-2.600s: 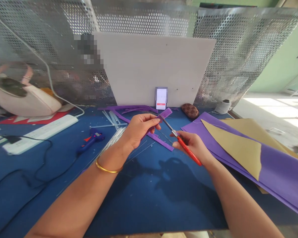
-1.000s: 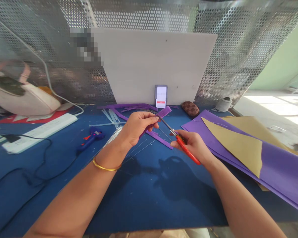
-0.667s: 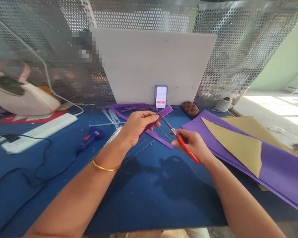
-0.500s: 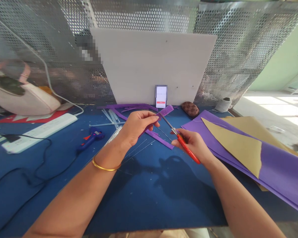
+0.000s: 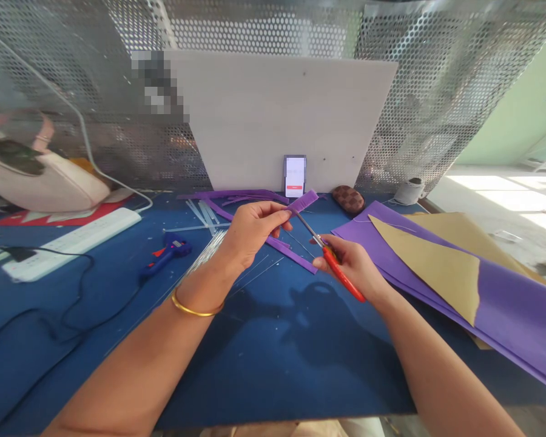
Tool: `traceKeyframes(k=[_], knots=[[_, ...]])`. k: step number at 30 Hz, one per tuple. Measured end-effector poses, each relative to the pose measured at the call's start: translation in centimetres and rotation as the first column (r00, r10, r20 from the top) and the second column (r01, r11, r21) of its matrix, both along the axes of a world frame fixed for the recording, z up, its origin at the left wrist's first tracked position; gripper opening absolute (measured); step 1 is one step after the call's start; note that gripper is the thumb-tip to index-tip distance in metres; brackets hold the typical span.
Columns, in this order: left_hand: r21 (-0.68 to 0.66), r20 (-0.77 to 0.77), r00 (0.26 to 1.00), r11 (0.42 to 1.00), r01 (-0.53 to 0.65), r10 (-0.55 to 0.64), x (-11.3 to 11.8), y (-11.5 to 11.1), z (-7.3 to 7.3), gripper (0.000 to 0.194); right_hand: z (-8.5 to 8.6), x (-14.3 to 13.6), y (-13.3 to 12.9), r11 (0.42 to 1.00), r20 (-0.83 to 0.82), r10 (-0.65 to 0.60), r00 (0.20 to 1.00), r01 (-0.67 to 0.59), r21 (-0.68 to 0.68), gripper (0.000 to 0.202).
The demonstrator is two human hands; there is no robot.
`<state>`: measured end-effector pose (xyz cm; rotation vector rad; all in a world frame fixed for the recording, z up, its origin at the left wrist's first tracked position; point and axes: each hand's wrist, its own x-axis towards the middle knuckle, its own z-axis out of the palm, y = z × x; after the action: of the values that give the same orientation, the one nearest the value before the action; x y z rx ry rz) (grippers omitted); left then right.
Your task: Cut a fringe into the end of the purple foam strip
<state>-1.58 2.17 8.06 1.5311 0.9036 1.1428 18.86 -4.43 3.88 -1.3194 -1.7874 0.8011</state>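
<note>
Over the middle of the blue table, my left hand (image 5: 259, 227) pinches a purple strip (image 5: 306, 200) between thumb and fingers, its end pointing up and right. My right hand (image 5: 348, 264) is closed around red-handled scissors (image 5: 341, 276). The scissor blades reach up and left to the strip's lower edge, beside my left fingertips. Another purple strip (image 5: 295, 256) lies on the table below the blades. More purple strips (image 5: 246, 195) lie behind my left hand. Thin wires (image 5: 209, 246) lie partly hidden by my left wrist.
A phone (image 5: 295, 176) leans on a white board (image 5: 282, 109). At left are a glue gun (image 5: 166, 255), power strip (image 5: 77, 243), cables and a handbag (image 5: 54, 179). At right are a checkered pouch (image 5: 348, 199), a thread spool (image 5: 409, 191), and purple (image 5: 519, 309) and tan sheets (image 5: 432, 261).
The purple strip's free end and the scissors have shifted very slightly. My left wrist has moved a little to the right. Both hands keep their holds.
</note>
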Motion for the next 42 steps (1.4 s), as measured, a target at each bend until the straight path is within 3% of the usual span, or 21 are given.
traceKeyframes(k=[32,42], knots=[[0.004,-0.015,1.000,1.000,0.025,-0.025,-0.03,0.03,0.02,0.014,0.27,-0.04,-0.18,0.998,-0.024,0.039,0.999,-0.040,-0.058,0.040],[-0.017,-0.013,1.000,1.000,0.007,-0.007,0.03,-0.11,0.22,0.013,0.60,-0.23,-0.27,0.998,-0.003,-0.001,1.000,0.001,-0.070,0.041]])
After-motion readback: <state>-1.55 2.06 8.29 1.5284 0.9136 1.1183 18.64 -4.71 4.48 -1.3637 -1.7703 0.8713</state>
